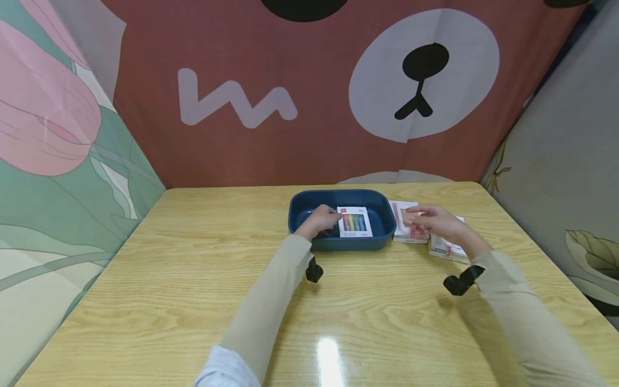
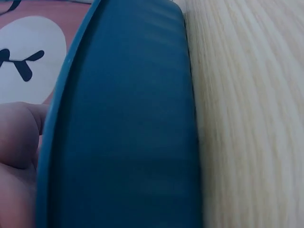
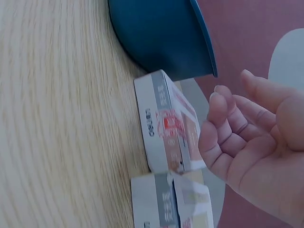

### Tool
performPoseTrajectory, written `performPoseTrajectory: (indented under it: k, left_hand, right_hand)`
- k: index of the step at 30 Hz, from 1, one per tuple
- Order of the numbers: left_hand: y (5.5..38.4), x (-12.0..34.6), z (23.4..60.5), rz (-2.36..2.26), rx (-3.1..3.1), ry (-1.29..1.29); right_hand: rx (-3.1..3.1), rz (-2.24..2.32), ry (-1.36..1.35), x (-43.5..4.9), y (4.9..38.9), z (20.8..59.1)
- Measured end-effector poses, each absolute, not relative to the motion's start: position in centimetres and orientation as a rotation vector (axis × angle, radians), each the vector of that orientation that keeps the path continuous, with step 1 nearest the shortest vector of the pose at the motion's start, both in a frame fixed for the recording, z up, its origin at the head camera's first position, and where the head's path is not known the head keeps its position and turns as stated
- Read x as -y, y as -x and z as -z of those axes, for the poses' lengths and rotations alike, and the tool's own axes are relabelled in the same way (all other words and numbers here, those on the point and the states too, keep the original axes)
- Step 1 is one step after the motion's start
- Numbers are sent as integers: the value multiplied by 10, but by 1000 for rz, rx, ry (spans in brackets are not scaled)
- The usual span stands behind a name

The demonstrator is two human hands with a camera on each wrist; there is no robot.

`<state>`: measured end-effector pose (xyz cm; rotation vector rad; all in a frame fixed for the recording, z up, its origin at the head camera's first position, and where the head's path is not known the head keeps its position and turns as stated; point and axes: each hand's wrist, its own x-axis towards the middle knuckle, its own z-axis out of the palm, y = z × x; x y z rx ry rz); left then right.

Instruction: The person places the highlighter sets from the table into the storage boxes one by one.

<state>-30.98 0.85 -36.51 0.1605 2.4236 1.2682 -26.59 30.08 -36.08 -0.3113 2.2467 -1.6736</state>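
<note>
Inside a dark blue basin [image 1: 344, 245] on a wooden table [image 1: 193, 301], a white box [image 1: 355, 222] printed with coloured sticks is showing us its front. The left hand [image 1: 319, 220] is sitting over the basin's near-left side, fingertips at the box's left edge; we cannot tell whether they are pinching it. The right hand [image 1: 439, 223] is hovering near a red-and-white carton [image 3: 164, 126] and another carton [image 3: 149, 202], fingers loosely bent, holding nothing. We are judging the box light, fairly stiff cardboard, a little slippery, with corners that could dent; we are favouring a gentle hold across its 2 opposite side edges.
</note>
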Motion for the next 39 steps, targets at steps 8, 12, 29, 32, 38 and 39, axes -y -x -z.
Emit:
performPoseTrajectory:
  k: [8,12,29,32,38,39]
  left_hand:
    - [302,-1,355,-968,-2735,-461]
    - [297,6,352,-950,-2789,-537]
    - [285,33,349,-918,-3030,-708]
    - [284,39,350,-914,-3067,-730]
    - [287,51,352,-919,-3075,-733]
    - [287,52,351,-929,-3073,-733]
  right_hand:
    - [-2394,1572,286,-314,257,362]
    - [-2434,1547,256,-318,254,363]
    - [-2737,1352,350,-325,240,367]
    - [-2847,1224,342,-325,237,366]
    - [-3010,986,311,-325,230,363]
    - [-3029,951,307,-325,229,363]
